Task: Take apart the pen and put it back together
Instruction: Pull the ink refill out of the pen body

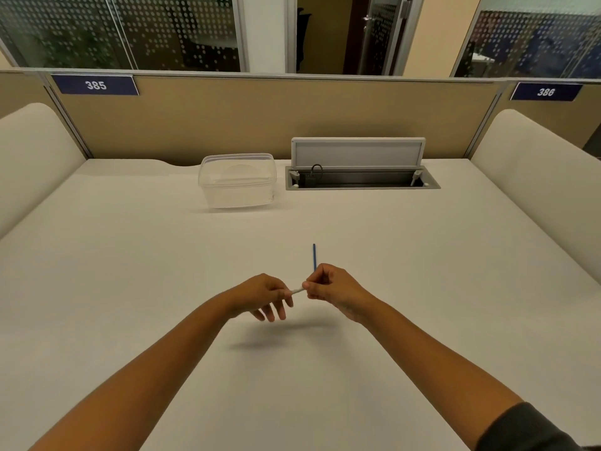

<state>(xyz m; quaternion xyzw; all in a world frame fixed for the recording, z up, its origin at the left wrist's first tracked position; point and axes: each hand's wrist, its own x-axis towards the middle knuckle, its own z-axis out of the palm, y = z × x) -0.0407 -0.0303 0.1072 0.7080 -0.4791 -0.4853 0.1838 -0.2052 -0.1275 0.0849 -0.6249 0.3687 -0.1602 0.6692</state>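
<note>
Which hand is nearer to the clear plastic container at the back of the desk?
Left, narrowly. The left hand sits almost straight below the clear plastic container, while the right hand is off to its right; both hold pen parts well short of it.

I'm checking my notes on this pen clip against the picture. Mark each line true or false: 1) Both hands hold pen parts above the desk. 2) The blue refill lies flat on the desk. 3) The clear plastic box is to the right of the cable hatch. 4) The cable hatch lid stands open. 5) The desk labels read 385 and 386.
1) True: the left hand and right hand pinch a white pen piece between them, above the desk.
2) False: the blue refill sticks up out of the right hand.
3) False: the clear plastic box sits left of the cable hatch.
4) True.
5) True: 385, 386.
</note>
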